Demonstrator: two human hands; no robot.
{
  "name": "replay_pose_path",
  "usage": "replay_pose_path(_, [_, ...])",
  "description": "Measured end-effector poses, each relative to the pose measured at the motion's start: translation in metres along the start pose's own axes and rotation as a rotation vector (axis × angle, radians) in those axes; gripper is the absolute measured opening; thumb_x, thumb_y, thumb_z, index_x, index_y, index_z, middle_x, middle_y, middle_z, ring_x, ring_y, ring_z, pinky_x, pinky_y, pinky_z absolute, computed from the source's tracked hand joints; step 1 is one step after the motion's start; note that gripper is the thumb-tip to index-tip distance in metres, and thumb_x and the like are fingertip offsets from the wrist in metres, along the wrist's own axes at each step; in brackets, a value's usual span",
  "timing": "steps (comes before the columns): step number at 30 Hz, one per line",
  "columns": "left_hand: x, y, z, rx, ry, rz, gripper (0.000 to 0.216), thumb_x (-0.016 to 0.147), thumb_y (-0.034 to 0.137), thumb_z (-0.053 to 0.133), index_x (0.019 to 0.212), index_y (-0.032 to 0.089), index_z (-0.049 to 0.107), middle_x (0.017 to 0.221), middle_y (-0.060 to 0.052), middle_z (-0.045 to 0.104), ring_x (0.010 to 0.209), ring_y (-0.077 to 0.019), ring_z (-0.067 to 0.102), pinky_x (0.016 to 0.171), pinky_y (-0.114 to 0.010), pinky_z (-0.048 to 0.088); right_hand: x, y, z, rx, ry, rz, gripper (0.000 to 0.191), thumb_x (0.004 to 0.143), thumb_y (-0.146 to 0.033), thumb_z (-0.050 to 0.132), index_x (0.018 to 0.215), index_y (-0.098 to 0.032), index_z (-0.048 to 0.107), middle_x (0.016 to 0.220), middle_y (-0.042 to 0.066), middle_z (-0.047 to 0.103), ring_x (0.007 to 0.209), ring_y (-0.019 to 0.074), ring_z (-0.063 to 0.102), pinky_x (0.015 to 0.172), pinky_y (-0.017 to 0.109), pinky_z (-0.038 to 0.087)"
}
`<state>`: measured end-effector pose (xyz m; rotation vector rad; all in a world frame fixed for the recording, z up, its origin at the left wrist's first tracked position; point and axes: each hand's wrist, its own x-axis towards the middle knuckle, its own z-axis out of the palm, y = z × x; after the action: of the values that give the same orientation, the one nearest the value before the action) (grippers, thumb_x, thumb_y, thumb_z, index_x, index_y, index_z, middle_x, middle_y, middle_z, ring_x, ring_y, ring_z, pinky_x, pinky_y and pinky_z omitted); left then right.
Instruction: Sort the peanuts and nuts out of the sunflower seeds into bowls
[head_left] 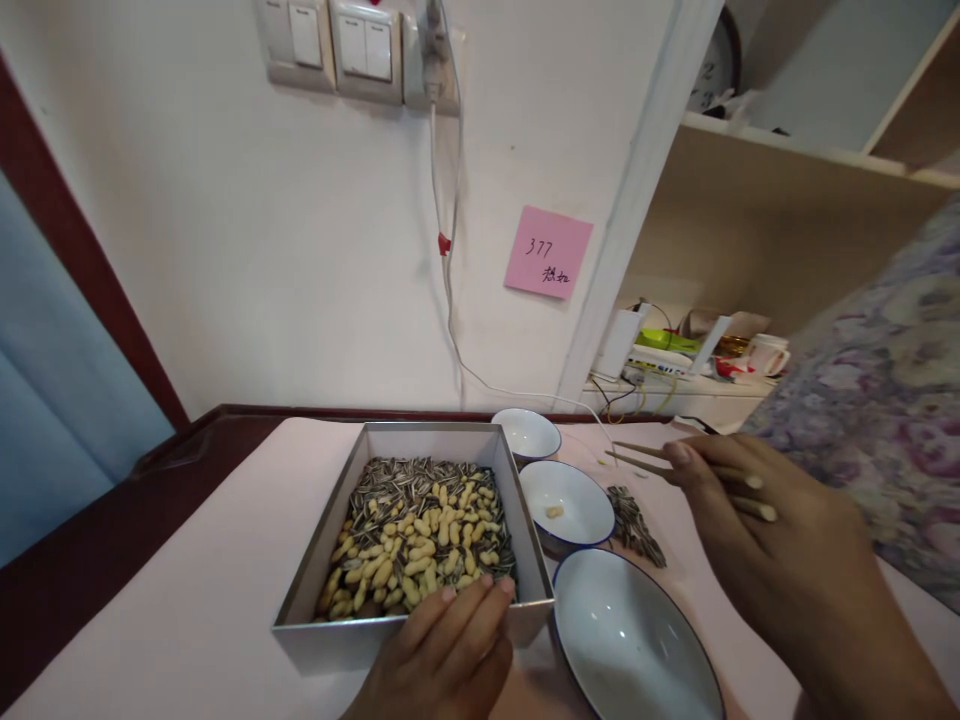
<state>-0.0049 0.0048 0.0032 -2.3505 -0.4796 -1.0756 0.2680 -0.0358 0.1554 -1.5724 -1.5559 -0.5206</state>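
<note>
My left hand [442,650] rests on the near rim of a grey square box [300,590], fingers curled over the edge. The box holds a mix of peanuts [420,550] and striped sunflower seeds [397,480]. My right hand [780,550] is closed around a pair of wooden chopsticks [645,458], whose tips point left above the table, beside the middle bowl. Three white bowls with blue rims stand right of the box: a small far one [529,432], a middle one [570,495] with a single peanut [554,512], and a large near one [637,640].
A small pile of sunflower seeds [636,525] lies on the pink table between the bowls and my right hand. A white cable [450,290] hangs down the wall from a socket. A pink sticky note [547,252] is on the wall. Cluttered shelves stand at the right.
</note>
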Motion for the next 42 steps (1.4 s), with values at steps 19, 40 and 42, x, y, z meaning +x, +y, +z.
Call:
replay_pose_path(19, [-0.005,0.009,0.006,0.07,0.062,-0.051,0.008,0.097,0.028,0.068,0.096,0.03,0.076,0.133,0.004,0.069,0.13,-0.013,0.055,0.121,-0.029,0.03,-0.032,-0.072,0.065,0.675,-0.409,-0.043,0.023,0.106,-0.03,0.05,0.094,-0.023,0.069,0.084,0.0,0.069,0.08,0.0097,0.07,0.07,0.02,0.055])
replay_pose_path(40, [-0.011,0.007,0.013,0.076,0.079,-0.019,0.012,0.099,0.031,0.066,0.103,0.033,0.078,0.127,0.005,0.074,0.131,-0.0142,0.057,0.123,-0.031,0.027,-0.037,-0.08,0.073,0.762,-0.484,-0.08,0.021,0.104,-0.024,0.05,0.095,-0.024,0.07,0.084,-0.001,0.068,0.079,0.0087,0.068,0.07,0.018,0.054])
replay_pose_path(42, [-0.011,0.008,0.012,0.088,0.068,-0.023,0.009,0.098,0.033,0.068,0.101,0.032,0.077,0.131,0.004,0.072,0.133,-0.0151,0.056,0.12,-0.03,0.031,-0.036,-0.079,0.071,0.768,-0.451,-0.069,0.022,0.104,-0.025,0.051,0.093,-0.025,0.069,0.082,-0.002,0.068,0.077,0.0077,0.068,0.069,0.016,0.053])
